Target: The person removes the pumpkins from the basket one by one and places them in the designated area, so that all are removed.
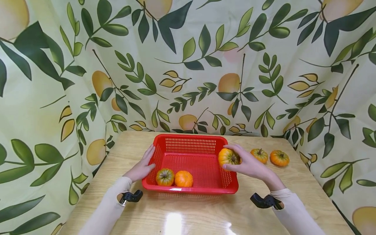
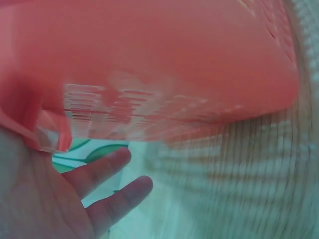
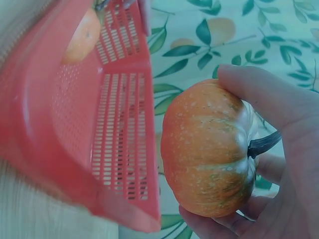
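Observation:
A small orange-and-green pumpkin (image 1: pixel 227 157) is gripped by my right hand (image 1: pixel 246 164) at the right rim of a red plastic basket (image 1: pixel 191 189). In the right wrist view, thumb and fingers wrap this pumpkin (image 3: pixel 209 149), its dark stem toward the palm. My left hand (image 1: pixel 142 166) rests at the basket's left side, fingers fairly straight along the rim; the left wrist view shows the hand (image 2: pixel 45 194) beside the basket's outer wall (image 2: pixel 174 64). Inside the basket's front left corner sit a greenish pumpkin (image 1: pixel 165 177) and an orange pumpkin (image 1: pixel 184 179).
Two more small pumpkins, one greenish-orange (image 1: pixel 259 155) and one orange (image 1: pixel 279 158), lie on the wooden table (image 1: pixel 141 215) to the right of the basket. A leaf-and-fruit patterned cloth (image 1: pixel 199 81) hangs behind the table and along both sides.

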`<state>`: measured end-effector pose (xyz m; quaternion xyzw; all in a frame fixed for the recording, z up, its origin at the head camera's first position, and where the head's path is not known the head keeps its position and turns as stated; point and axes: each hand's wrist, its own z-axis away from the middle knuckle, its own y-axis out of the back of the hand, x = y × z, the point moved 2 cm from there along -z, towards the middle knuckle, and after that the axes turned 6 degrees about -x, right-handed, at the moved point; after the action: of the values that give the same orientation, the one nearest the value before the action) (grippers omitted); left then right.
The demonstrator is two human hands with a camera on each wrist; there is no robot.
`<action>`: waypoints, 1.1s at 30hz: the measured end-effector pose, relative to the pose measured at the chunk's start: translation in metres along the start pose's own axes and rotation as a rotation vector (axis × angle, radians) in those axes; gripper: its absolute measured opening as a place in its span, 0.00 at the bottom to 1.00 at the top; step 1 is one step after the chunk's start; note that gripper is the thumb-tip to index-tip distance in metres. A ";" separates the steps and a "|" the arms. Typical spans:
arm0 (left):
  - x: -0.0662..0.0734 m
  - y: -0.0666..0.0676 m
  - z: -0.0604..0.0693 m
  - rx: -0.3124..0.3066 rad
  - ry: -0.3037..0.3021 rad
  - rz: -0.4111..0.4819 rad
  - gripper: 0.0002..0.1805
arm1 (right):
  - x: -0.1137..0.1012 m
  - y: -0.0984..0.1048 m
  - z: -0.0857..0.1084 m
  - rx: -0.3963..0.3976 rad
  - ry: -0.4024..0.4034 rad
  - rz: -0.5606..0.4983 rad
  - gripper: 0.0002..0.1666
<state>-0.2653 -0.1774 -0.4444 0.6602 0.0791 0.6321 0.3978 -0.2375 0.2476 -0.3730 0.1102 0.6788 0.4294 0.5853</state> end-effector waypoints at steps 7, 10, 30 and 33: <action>-0.004 -0.002 0.000 0.035 -0.016 0.082 0.39 | 0.015 0.003 0.016 0.073 -0.022 -0.021 0.46; -0.005 -0.002 0.000 0.025 0.001 0.172 0.37 | 0.021 0.008 0.023 0.109 -0.027 -0.037 0.46; -0.055 -0.032 0.018 -0.066 0.137 0.814 0.43 | 0.060 0.023 0.043 0.151 -0.131 -0.001 0.45; -0.061 -0.034 0.019 -0.109 0.083 0.918 0.38 | 0.064 0.022 0.042 0.146 -0.145 -0.007 0.45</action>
<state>-0.2464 -0.1998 -0.5100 0.5791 -0.2389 0.7720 0.1074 -0.2262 0.3220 -0.4001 0.1809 0.6646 0.3677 0.6248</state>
